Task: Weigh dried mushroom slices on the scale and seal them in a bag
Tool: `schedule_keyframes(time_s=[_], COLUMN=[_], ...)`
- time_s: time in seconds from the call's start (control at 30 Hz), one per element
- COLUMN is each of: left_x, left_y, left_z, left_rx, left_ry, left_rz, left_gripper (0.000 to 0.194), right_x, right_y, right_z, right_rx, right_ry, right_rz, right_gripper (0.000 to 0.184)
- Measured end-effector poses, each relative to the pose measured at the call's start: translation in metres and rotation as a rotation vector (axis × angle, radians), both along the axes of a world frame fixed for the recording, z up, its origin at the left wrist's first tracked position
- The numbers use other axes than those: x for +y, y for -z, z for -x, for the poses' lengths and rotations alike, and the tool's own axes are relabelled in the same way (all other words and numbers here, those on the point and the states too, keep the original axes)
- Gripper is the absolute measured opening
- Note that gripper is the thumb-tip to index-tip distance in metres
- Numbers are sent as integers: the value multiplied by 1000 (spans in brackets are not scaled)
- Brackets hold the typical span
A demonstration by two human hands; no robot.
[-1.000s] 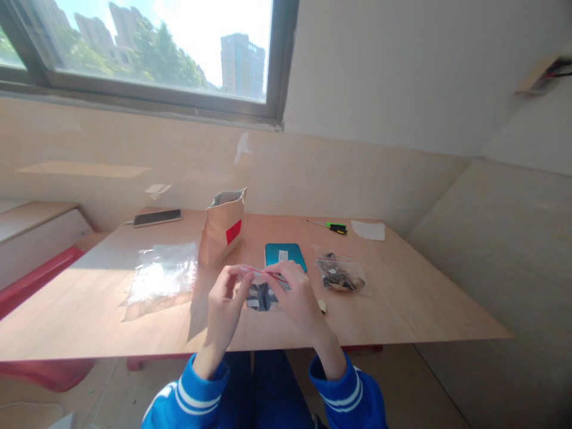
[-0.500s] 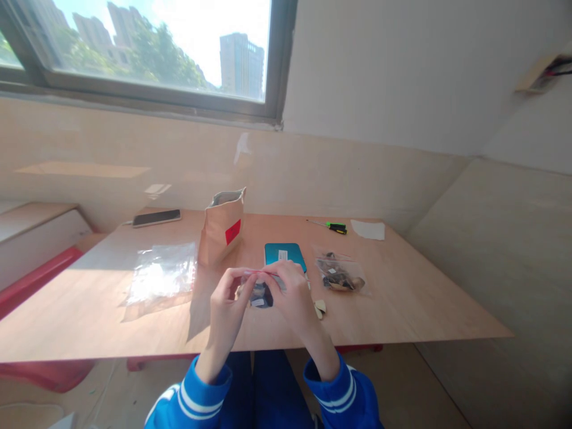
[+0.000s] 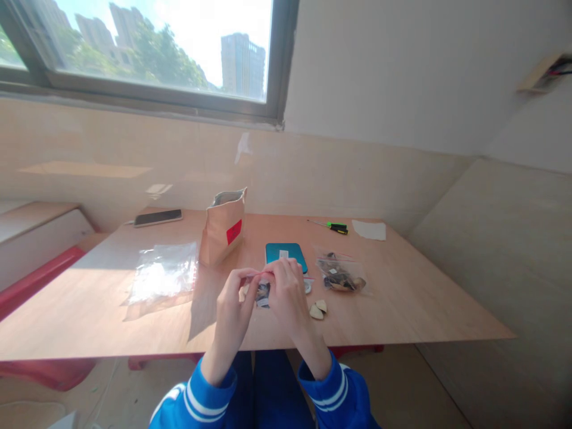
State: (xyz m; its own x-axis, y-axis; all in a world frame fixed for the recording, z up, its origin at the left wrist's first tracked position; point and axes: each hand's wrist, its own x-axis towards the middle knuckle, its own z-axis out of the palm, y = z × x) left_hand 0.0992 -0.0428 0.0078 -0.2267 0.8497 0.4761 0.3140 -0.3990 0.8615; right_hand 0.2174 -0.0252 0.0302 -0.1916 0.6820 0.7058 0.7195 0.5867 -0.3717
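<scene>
Both my hands hold a small clear zip bag [image 3: 263, 292] with dark pieces inside, just above the near edge of the wooden table [image 3: 402, 304]. My left hand [image 3: 236, 304] pinches the bag's red-lined top on the left side. My right hand [image 3: 288, 295] pinches the same top edge on the right, fingers close to the left ones. Two pale small pieces [image 3: 318, 309] lie on the table just right of my right hand. A teal flat device [image 3: 286, 255] lies right behind the hands.
A filled clear zip bag [image 3: 340, 274] lies to the right. A brown paper pouch with a red label [image 3: 223, 226] stands behind. Empty clear bags [image 3: 163, 275] lie left, a phone [image 3: 158, 217] far left, a green screwdriver [image 3: 333, 226] and a white paper [image 3: 369, 230] at the back.
My hands have drawn closer together along the bag's top and shifted slightly right; the bag hangs narrower between them. The two pale pieces now show beside my right hand.
</scene>
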Motion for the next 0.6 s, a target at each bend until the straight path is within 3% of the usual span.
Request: schedule_keyframes(time_s=[0.13, 0.33, 0.6], left_x=[-3, -5, -6], left_y=[-3, -10, -13], left_z=[1, 12, 16], left_rx=[23, 56, 46], left_ry=[-24, -26, 65], left_rz=[-26, -32, -5], left_gripper=[11, 9, 10], right_x=[0, 3, 6], right_y=[0, -4, 0], right_z=[1, -10, -24], right_rx=[8, 44, 43], right_ry=[-25, -173, -178], right_rz=[-1, 75, 65], right_gripper=[20, 17, 18])
